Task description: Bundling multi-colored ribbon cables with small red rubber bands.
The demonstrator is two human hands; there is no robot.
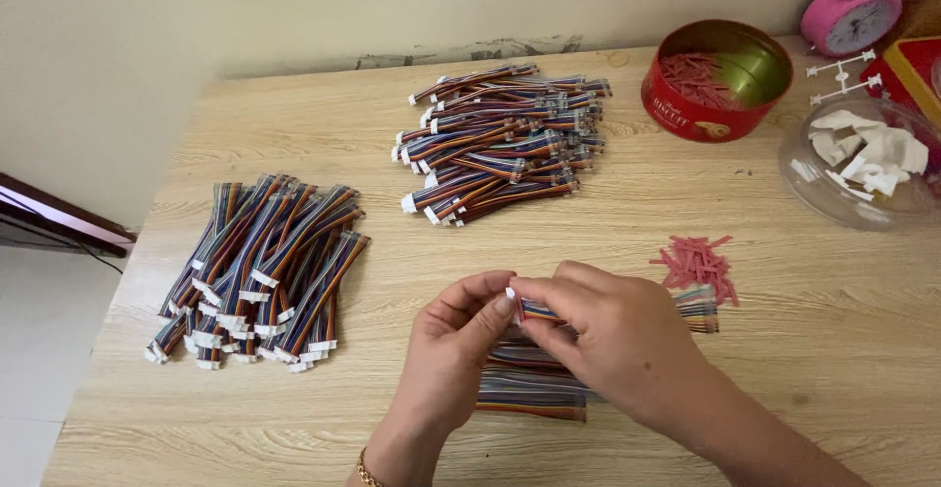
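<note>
While both hands meet over the near middle of the wooden worktop (686,213), the rest of its surface carries sorted stock. Largest is the heap of rainbow ribbon cables (263,267) toward the left edge, their white connectors pointing at the near side; a second heap of the same cables (505,142) lies toward the far edge, near its middle, connectors facing left. At the far right corner stands a red round tin (718,80), open, with thin pink strips inside, and just right of it a clear plastic bowl (863,169) holds white bits (too small to tell what they are). A pink alarm clock (853,12) sits behind them against the wall. Under the hands lies a small flat stack of cables (529,389), partly hidden by the wrists. The left hand (456,335) and right hand (608,335) are touching at the fingertips, and between them they pinch one ribbon cable (698,309) at its white connector end: left thumb and forefinger closed on the tip, right thumb and fingers curled around the wires just behind it, with the cable's other end sticking out to the right past the right hand. Just beyond that end, well apart from the tin, a loose scatter of pink strips (698,264) rests on the bare wood.
</note>
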